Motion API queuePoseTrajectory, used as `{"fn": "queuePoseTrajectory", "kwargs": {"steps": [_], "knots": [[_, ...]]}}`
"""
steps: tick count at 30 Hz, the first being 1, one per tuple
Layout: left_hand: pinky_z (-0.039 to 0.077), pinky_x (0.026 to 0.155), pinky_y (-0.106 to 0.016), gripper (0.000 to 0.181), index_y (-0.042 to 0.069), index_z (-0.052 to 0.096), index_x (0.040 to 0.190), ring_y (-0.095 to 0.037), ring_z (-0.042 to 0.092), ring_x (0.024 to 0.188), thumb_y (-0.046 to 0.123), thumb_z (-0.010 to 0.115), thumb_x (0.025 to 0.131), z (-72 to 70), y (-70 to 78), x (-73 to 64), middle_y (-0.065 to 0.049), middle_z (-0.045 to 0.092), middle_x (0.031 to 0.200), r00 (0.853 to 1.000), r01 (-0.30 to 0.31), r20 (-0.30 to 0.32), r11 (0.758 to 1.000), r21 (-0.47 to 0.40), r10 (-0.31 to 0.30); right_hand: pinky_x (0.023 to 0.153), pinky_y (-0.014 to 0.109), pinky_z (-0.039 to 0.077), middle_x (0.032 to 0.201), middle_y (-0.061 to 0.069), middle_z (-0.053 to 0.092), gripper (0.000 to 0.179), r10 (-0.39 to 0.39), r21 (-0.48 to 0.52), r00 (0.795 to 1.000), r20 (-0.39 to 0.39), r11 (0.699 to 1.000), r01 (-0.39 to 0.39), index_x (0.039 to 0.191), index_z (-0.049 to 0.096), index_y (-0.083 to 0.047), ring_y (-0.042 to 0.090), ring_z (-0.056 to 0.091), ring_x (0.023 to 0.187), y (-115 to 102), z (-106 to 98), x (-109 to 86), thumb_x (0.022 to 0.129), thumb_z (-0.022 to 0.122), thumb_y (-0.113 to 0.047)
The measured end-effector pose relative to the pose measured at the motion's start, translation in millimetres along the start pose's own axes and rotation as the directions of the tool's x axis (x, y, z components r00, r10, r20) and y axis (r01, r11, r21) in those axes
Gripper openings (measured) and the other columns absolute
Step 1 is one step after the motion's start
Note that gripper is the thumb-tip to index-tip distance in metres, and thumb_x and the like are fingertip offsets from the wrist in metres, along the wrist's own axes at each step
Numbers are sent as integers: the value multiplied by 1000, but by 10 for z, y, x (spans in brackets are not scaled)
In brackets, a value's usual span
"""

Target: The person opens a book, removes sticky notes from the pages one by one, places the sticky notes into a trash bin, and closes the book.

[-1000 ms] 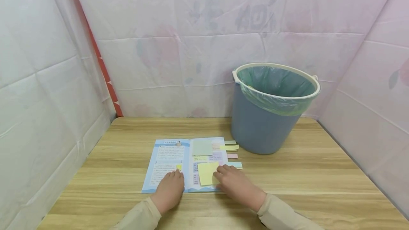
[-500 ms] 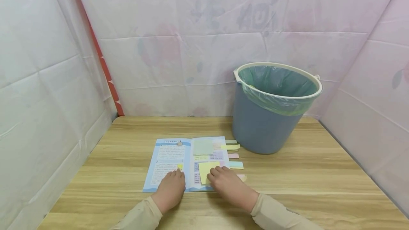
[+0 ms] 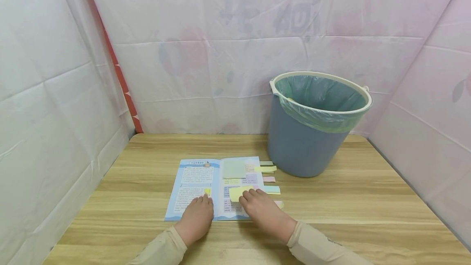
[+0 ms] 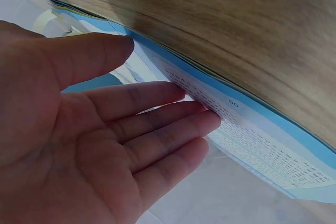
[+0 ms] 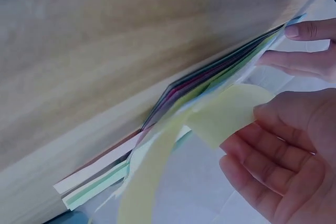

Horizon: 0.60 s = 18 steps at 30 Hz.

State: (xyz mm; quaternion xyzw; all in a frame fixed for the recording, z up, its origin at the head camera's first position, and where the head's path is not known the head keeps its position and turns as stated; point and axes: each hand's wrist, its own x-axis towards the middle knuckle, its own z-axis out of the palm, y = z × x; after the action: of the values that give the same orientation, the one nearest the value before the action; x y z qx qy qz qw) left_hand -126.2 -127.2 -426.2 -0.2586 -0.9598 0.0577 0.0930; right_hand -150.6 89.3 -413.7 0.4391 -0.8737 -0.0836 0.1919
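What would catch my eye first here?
Probably the big blue-grey bin with its green liner, back right on the table. Next, the open booklet nearer the middle: the right hand pinches a yellow note over its right page, while the left hand touches the left page.

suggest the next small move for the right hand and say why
Probably peel the large yellow sticky note farther off the right page: the right hand pinches it, and its lower part curls up from the paper. The left hand rests on the left page, which should help steady the open booklet.
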Motion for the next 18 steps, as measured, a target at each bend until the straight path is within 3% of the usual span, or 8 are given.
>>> {"fn": "queuePoseTrajectory", "kwargs": {"steps": [7, 18], "knots": [[53, 86, -38, 40, -10, 65, 107, -31, 65, 97, 21, 72, 85, 11, 2, 4, -24, 65, 109, 1000, 1, 1, 1000, 17, -1, 53, 22, 41, 72, 0, 53, 27, 58, 6, 998, -38, 998, -58, 83, 60, -6, 13, 47, 62, 30, -7, 23, 66, 78, 8], [53, 87, -38, 40, -10, 65, 107, -31, 65, 98, 22, 72, 84, 26, -4, 1, -23, 65, 109, 1000, 0, -5, 1000, 23, 0, 49, 23, 39, 69, 2, 51, 26, 131, 24, 985, -111, 991, -129, 77, 57, -5, 13, 47, 58, 76, -25, 21, 70, 77, 10]]}}
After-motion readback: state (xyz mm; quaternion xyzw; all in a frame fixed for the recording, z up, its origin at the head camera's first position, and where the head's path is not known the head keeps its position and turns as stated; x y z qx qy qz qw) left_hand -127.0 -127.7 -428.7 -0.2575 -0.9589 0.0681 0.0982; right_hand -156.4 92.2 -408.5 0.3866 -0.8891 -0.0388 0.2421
